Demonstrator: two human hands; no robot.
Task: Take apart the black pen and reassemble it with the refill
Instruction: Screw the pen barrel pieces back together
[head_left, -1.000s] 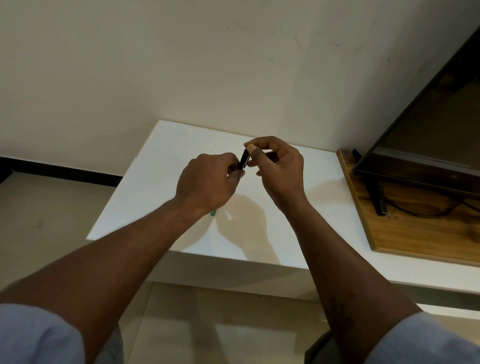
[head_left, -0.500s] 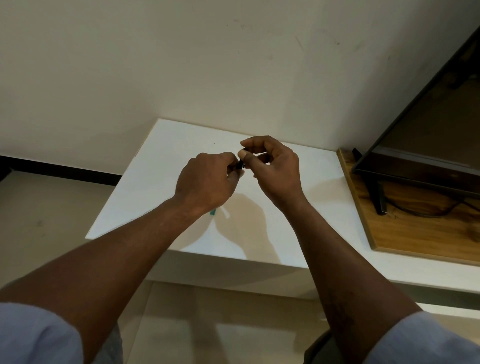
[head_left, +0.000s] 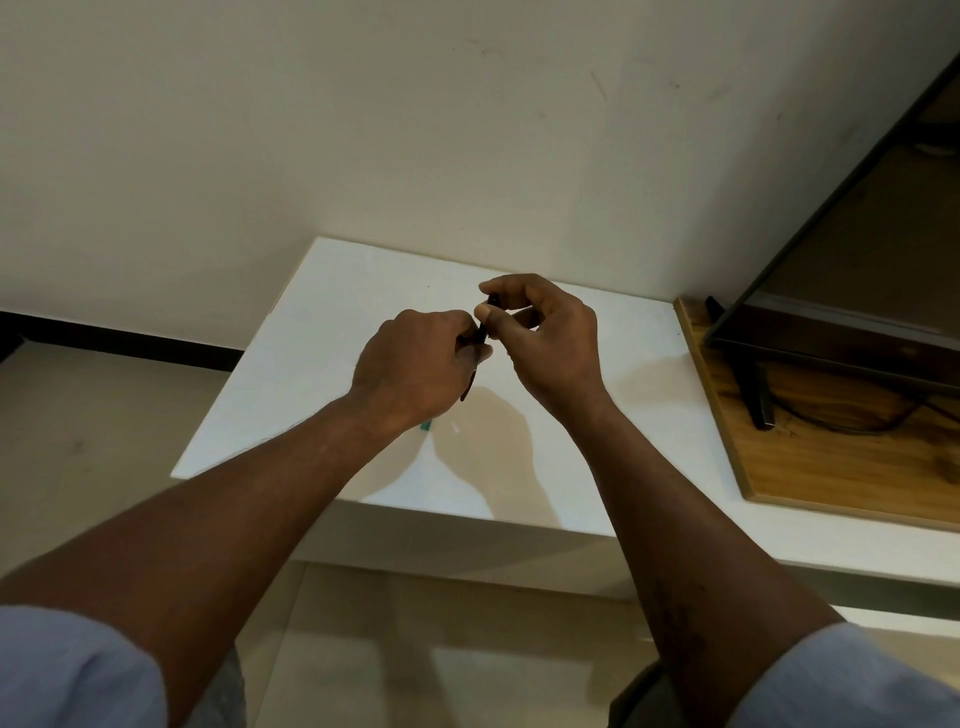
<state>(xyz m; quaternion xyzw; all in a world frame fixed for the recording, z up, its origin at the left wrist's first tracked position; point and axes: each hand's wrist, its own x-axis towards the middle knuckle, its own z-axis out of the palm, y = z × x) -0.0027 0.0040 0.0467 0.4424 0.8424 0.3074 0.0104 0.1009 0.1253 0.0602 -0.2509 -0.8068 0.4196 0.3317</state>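
2 hands (head_left: 415, 358) (head_left: 550, 343), 1 pen (head_left: 482, 332), 1 TV (head_left: 831, 260), poss. 1 scrap (head_left: 426, 426).

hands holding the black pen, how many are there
2. The left hand grips the black pen low down, and the right hand pinches its upper end. Both are above the white table. No other hand shows.

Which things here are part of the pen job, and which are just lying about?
In the job: black pen, gripped by left hand and right hand.
Lying about: television, wooden board, cable, white table; small green piece, purpose unclear.
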